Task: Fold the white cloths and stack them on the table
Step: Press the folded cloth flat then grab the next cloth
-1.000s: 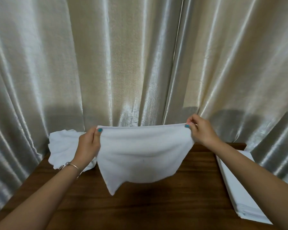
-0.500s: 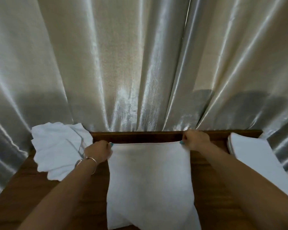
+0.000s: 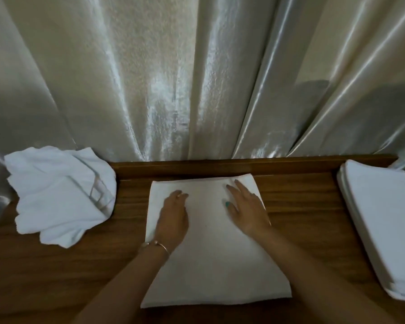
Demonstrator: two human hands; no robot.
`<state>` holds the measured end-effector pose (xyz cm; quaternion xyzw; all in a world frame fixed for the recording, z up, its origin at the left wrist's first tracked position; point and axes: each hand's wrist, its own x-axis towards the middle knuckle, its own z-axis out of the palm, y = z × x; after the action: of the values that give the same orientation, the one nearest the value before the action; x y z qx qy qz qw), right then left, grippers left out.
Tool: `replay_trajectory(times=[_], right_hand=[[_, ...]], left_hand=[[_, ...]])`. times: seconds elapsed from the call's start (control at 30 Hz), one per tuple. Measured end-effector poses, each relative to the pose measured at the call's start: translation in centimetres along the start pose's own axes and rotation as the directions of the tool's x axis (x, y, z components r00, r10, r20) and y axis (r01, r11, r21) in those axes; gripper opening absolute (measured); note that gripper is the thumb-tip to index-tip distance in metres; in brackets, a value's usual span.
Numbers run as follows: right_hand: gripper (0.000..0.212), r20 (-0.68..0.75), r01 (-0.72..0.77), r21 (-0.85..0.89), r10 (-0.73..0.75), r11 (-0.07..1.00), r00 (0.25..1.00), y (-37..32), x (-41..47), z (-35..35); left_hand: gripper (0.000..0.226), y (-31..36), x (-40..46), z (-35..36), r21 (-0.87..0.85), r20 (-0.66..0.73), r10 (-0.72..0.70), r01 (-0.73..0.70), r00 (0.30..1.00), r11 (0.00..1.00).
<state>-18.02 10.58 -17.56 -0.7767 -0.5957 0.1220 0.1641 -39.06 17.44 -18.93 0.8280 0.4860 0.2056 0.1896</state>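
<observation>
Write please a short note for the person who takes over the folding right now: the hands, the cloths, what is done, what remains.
Left hand: flat on the cloth, fingers relaxed, holds nothing.
Right hand: flat on the same cloth, fingers spread.
The cloth lies spread in the middle of the table, not yet folded.
Pile of loose cloths: far left of the table.
Stack of folded cloths: right side.
Done: several cloths folded and stacked.
Left: fold this cloth, put it on the stack, then work through the pile.
</observation>
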Motion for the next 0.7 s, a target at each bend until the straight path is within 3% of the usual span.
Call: replay_trajectory(times=[0.1, 0.17, 0.2, 0.27, 0.4, 0.5, 0.63, 0.7], right_hand=[[0.061, 0.091, 0.042, -0.051, -0.037, 0.998, 0.995, -1.4, -2.8, 3.2], [0.08, 0.152, 0.081, -0.136, -0.06, 0.987, 0.987, -1.4, -4.1, 4.9], [0.083, 0.166, 0.088, -0.168, -0.06, 0.982, 0.984, -1.1, -4.5, 5.1], [0.07, 0.165, 0.057, -0.203, -0.023, 0.977, 0.986, 0.2, -4.9, 4.6], [0.059, 0.135, -0.151, -0.319, 0.203, 0.936, 0.97, 4.3, -6.5, 2.0], [0.062, 0.082, -0.223, -0.396, 0.276, 0.891, 0.958, 5.5, -7.5, 0.9], [0.062, 0.046, 0.016, -0.367, 0.001, 0.93, 0.999, 2.3, -8.8, 2.0], [0.059, 0.133, 0.194, -0.333, -0.157, 0.923, 0.979, 1.1, -10.5, 3.5]], left_hand=[[0.045, 2.1, -2.8, 3.0, 0.073, 0.155, 0.099, -0.111, 0.983, 0.991], [0.051, 2.5, -3.7, 4.2, 0.237, 0.232, 0.018, -0.074, 0.973, 0.969], [0.053, 2.2, -3.9, 4.3, 0.31, 0.22, -0.024, -0.047, 0.975, 0.95], [0.055, 1.0, -4.2, 3.7, 0.377, 0.15, -0.095, 0.032, 0.984, 0.926], [0.067, -1.8, -5.2, 2.5, 0.378, 0.139, -0.139, 0.078, 0.981, 0.923], [0.058, -1.3, -6.0, 2.0, 0.361, 0.05, -0.141, 0.114, 0.989, 0.925], [0.041, 2.0, -9.0, 3.2, 0.243, 0.094, 0.199, -0.217, 0.975, 0.945], [0.041, 2.7, -10.8, 3.6, 0.189, 0.173, 0.24, -0.271, 0.955, 0.944]])
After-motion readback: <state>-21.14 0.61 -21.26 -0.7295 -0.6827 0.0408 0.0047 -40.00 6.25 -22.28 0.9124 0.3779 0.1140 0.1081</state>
